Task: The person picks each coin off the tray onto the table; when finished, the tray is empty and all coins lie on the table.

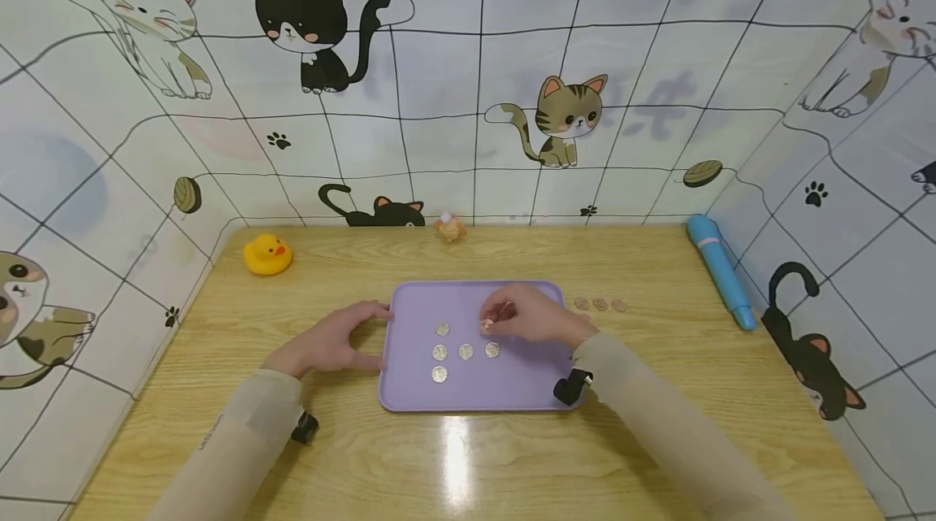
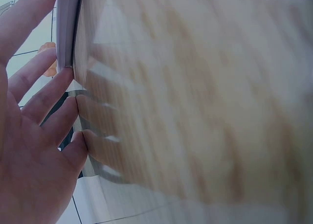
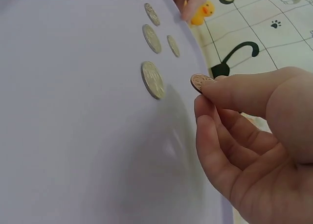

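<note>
My right hand (image 1: 530, 314) pinches a copper coin (image 3: 199, 81) between thumb and forefinger, held above the purple tray (image 1: 409, 392). Several silver coins lie flat on that tray. Three of them form a column at the left, with the middle one (image 1: 439, 353) starting a short row that runs right to another silver coin (image 1: 492, 350). The held coin is over the upper side of this row's right end. At the tray's left edge my left hand (image 1: 332, 342) rests, thumb and fingertips touching the rim, fingers spread and fairly straight.
Three copper coins (image 1: 600, 304) lie in a row on the wooden table (image 1: 351, 456), right of the tray. A yellow rubber duck (image 1: 267, 254) sits back left, a small orange-and-white figure (image 1: 449, 227) at the back. A blue marker-shaped object (image 1: 721, 271) lies along the right side.
</note>
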Available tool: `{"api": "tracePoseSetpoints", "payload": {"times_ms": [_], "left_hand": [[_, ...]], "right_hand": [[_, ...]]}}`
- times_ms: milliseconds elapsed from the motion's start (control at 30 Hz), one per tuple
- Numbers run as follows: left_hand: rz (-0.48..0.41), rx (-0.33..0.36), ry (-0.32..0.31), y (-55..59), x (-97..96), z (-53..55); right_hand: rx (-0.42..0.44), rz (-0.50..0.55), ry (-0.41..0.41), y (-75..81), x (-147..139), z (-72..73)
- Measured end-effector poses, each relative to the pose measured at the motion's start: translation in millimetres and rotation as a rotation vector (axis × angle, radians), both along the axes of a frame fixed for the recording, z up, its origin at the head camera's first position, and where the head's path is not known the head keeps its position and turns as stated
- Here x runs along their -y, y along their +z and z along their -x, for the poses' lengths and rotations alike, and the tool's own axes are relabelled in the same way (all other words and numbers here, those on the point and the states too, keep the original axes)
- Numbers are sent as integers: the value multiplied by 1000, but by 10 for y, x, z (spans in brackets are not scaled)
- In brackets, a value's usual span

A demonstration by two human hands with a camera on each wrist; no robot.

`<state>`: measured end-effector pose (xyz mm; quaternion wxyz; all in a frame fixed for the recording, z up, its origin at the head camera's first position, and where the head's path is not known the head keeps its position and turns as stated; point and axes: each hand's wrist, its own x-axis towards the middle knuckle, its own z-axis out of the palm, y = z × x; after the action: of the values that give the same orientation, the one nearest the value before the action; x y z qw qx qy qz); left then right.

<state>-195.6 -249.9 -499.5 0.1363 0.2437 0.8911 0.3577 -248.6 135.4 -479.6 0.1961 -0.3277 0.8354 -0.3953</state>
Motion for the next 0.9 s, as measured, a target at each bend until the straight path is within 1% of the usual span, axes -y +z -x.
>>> {"api": "tracePoseSetpoints", "payload": {"times_ms": [133, 267, 433, 500, 633, 733, 833, 900], "left_hand": [[-5, -1, -4, 1, 6, 0], [-2, 3, -4, -7, 12, 4], [11, 6, 4, -21, 23, 13], [15, 5, 6, -25, 27, 17], [22, 4, 7, -26, 32, 21], [19, 6, 3, -27, 30, 20], [8, 3, -3, -29, 25, 23], [5, 1, -6, -28, 22, 24]], "right_hand": [[-13, 32, -35, 33, -171, -8], [-26, 55, -79, 107, -373, -35], [-16, 37, -160, 176, -652, -45], [-23, 25, -194, 182, -772, -41], [-37, 20, -234, 192, -1001, -46], [-10, 33, -263, 191, -1158, -68], [-4, 27, -294, 167, -1290, -87], [-24, 9, -309, 146, -1363, -95]]}}
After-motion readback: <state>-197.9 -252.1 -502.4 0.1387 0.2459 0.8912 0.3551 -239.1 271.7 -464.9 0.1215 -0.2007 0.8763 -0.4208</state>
